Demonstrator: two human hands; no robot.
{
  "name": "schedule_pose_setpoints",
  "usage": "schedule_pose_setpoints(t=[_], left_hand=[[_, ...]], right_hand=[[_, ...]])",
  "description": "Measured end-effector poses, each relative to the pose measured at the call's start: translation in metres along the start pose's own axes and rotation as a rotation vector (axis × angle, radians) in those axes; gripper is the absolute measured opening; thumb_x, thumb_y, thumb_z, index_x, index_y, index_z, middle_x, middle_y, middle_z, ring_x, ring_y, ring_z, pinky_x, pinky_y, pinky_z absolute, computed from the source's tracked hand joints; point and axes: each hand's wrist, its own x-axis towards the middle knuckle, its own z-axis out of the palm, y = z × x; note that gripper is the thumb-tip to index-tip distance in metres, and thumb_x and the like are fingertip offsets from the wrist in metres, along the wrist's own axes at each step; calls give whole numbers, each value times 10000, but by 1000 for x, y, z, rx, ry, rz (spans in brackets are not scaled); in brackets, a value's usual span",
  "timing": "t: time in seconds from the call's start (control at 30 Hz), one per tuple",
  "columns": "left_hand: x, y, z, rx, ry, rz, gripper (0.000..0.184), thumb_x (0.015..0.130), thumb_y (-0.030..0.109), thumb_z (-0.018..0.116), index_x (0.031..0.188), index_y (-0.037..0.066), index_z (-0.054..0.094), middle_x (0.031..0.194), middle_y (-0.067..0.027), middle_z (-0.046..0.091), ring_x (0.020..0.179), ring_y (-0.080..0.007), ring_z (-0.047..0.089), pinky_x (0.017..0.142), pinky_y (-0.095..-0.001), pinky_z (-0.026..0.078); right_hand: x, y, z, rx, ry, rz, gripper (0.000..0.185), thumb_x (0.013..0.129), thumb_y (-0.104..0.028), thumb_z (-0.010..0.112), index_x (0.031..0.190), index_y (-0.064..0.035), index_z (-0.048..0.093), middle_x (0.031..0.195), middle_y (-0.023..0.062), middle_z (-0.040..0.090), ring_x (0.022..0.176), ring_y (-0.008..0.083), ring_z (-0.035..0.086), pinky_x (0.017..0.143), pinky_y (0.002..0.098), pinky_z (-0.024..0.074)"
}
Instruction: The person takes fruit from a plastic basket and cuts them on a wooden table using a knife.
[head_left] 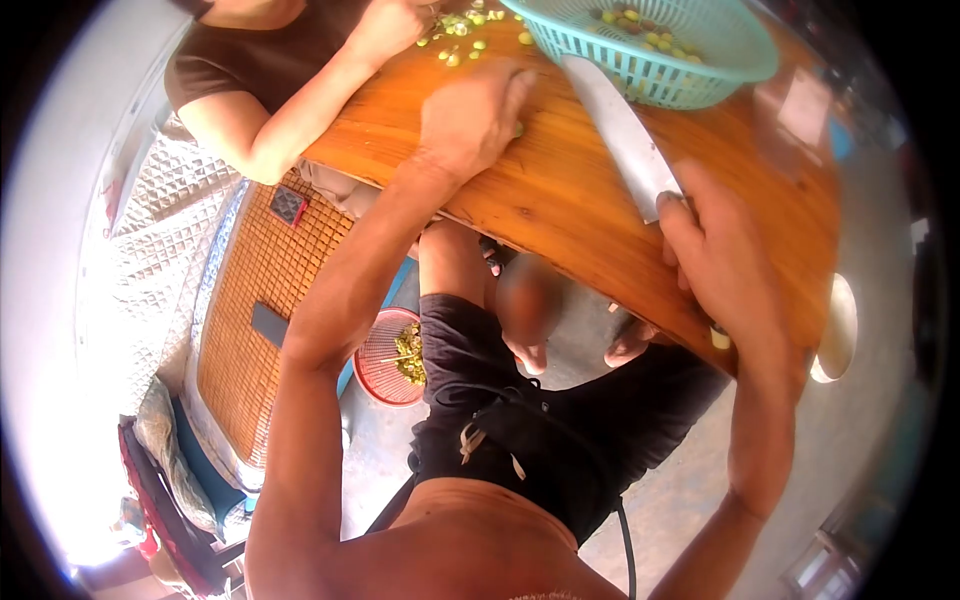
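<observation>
My right hand (718, 245) is wrapped round the handle of a kitchen knife (622, 132). The broad blade points away from me over the wooden table (560, 215), its tip close to the basket. Further left, my left hand (474, 115) rests on the tabletop with its fingers curled in. A small green piece (519, 129) shows at its edge; what the fingers hold, if anything, is hidden. Beyond the knife tip stands a turquoise plastic basket (690, 92) with several small round yellow-green and brown fruits (665, 43) in it.
Cut green pieces (470, 25) lie near another person's hand (395, 28) at the table's far left. Below the table edge, a red basket (385, 395) of green scraps stands on the floor. A bed with a woven mat (255, 370) is at left, a white round object (838, 328) at right.
</observation>
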Motion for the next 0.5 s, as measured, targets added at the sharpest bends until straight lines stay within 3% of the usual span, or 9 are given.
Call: schedule_pose_setpoints(t=[0.1,0.13,0.2,0.37,0.5], left_hand=[[-10,-12,-10,-22,18,-40,344,1075,411,542,1131,93,662,837,-168,722,830,-394,706,751,-497,545],[-14,-17,-12,15,26,-21,323,1071,395,559,1125,94,659,848,-167,721,834,-391,707,745,-492,544],[-22,-19,-15,51,34,-4,302,1066,379,575,1120,94,657,858,-165,721,837,-388,708,739,-487,542],[-35,-15,-22,199,-11,39,215,1048,319,606,1082,112,652,979,-122,715,854,-393,700,707,-477,559],[-35,-9,-22,223,4,115,195,1034,308,617,1061,118,655,977,-115,706,852,-383,700,689,-471,570]], right_hand=[[2,4,0,-62,46,-100,212,962,-176,560,1021,27,577,948,309,653,893,518,607,796,560,460],[3,6,1,-90,37,-110,190,990,-179,552,1028,4,587,825,182,607,716,324,563,661,439,444],[3,9,2,-119,26,-120,172,1018,-181,544,1035,-19,597,703,55,560,539,131,519,526,318,427],[4,11,3,-119,22,-145,180,1021,-180,543,1044,-9,597,702,58,558,539,133,518,526,317,430],[5,9,4,-122,13,-132,186,1021,-174,545,1067,-4,606,697,56,557,538,130,516,521,314,428]])
